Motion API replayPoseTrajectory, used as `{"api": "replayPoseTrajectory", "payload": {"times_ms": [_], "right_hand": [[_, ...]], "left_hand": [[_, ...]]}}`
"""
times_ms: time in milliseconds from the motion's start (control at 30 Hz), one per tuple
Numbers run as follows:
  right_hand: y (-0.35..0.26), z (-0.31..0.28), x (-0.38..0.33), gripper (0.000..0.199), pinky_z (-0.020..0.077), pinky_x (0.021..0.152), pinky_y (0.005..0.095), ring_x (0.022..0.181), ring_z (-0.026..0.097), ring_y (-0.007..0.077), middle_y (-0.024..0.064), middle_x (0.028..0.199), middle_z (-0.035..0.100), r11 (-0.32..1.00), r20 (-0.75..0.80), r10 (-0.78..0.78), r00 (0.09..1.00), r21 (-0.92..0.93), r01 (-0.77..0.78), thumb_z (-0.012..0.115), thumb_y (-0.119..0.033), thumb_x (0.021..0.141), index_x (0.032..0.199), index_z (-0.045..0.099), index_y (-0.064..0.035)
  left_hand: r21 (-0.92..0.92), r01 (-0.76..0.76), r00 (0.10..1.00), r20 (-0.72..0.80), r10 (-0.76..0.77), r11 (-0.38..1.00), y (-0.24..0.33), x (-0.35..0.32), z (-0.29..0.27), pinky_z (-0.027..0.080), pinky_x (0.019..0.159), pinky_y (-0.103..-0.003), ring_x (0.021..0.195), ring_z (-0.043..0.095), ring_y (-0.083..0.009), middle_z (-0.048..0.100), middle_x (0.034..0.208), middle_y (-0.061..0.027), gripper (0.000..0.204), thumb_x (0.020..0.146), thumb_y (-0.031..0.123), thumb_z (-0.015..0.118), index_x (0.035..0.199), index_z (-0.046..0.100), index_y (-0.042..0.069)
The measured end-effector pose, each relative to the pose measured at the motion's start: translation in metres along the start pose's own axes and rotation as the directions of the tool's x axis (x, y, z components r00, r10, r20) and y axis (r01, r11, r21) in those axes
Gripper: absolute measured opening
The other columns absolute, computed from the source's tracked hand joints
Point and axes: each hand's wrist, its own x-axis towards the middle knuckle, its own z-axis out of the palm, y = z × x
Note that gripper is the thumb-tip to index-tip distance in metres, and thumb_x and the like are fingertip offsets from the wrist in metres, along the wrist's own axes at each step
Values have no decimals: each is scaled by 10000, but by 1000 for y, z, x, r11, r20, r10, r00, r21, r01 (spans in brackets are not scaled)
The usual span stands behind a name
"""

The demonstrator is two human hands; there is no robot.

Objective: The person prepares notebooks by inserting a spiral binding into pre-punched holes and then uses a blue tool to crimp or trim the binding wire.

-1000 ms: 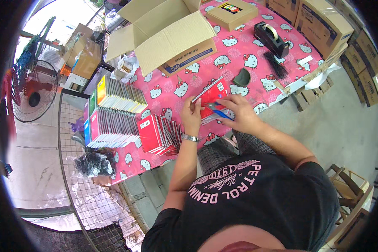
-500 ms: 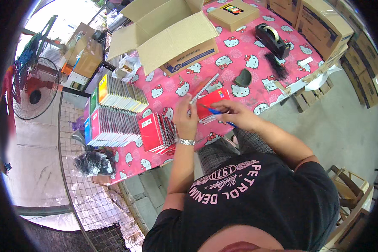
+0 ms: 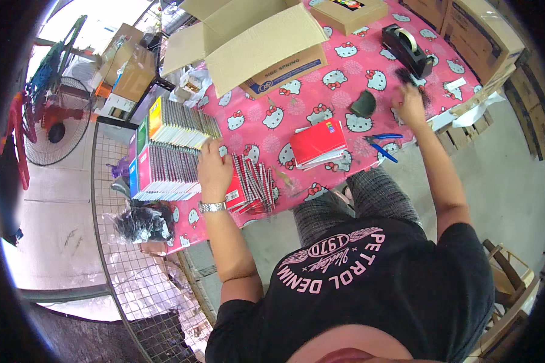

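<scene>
My left hand [image 3: 214,169] rests over the stack of red spiral notebooks [image 3: 254,186], its fingertips against the taller stacks of spiral notebooks [image 3: 166,169]. Its thumb stands apart from the fingers, and I see nothing in its grip. Out to the right, my right hand [image 3: 412,109] reaches over a pile of thin black wire-like pieces [image 3: 424,97], thumb and fingers apart. Blue-handled pliers [image 3: 384,145] lie with their jaws apart on the pink tablecloth, nearer to me than that hand. A short stack of red-covered booklets [image 3: 318,144] lies between my hands.
Behind the notebooks stands an open cardboard box [image 3: 287,75]. A black tape dispenser [image 3: 407,51], a dark green half-round piece [image 3: 364,104] and a small white block [image 3: 455,85] are on the table [image 3: 300,106]. A black plastic bag [image 3: 145,224] sits by the left edge.
My left hand has moved left to the notebook stacks, and the red notebook it held is no longer in the air. My right hand has put down the pliers and moved right to the black pile.
</scene>
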Motion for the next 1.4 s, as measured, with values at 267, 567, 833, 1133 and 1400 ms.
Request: {"api": "replayPoseTrajectory", "payload": {"times_ms": [267, 567, 833, 1133, 1400], "right_hand": [[40, 27, 44, 169, 550, 807, 411, 1015, 604, 320, 143, 1034, 595, 933, 161, 116, 980, -357, -52, 553, -131, 869, 1011, 600, -50], [43, 10, 54, 207, 529, 792, 458, 959, 615, 371, 201, 978, 622, 973, 264, 166, 950, -202, -113, 565, -70, 820, 1021, 604, -41], [13, -16, 60, 268, 474, 877, 480, 975, 596, 403, 245, 982, 641, 955, 124, -40, 991, 296, 1, 520, -158, 869, 1064, 671, -54], [-116, -55, -14, 277, 491, 844, 358, 943, 622, 268, 143, 985, 637, 642, 163, -452, 877, 742, 193, 634, -82, 868, 1142, 662, -49], [-145, -55, -20, 298, 487, 832, 359, 917, 601, 259, 121, 983, 607, 603, 86, -383, 920, 778, 179, 653, -7, 827, 1119, 677, -61]], "left_hand": [[-293, -342, 901, 168, 400, 893, 140, -15, 90, 463, 923, -414, 1069, 559, -329, 596, 1147, -136, 380, 778, 168, 682, 1126, 599, 43], [-391, -351, 787, 370, 494, 851, 135, -1, 94, 484, 896, -409, 1031, 592, -304, 631, 1119, -117, 390, 791, 200, 687, 1155, 607, 85], [-223, -445, 770, 398, 498, 867, 149, -6, 102, 511, 850, -414, 990, 627, -299, 647, 1124, -129, 321, 852, 210, 624, 1149, 613, 90], [-427, -292, 801, 381, 462, 856, 133, 13, 79, 487, 864, -431, 1004, 617, -321, 640, 1130, -156, 273, 900, 165, 541, 1143, 607, 62], [-208, -391, 903, 103, 417, 897, 148, 8, 90, 381, 938, -463, 982, 573, -304, 632, 1008, -129, 215, 886, 177, 537, 1062, 570, 58]]}}
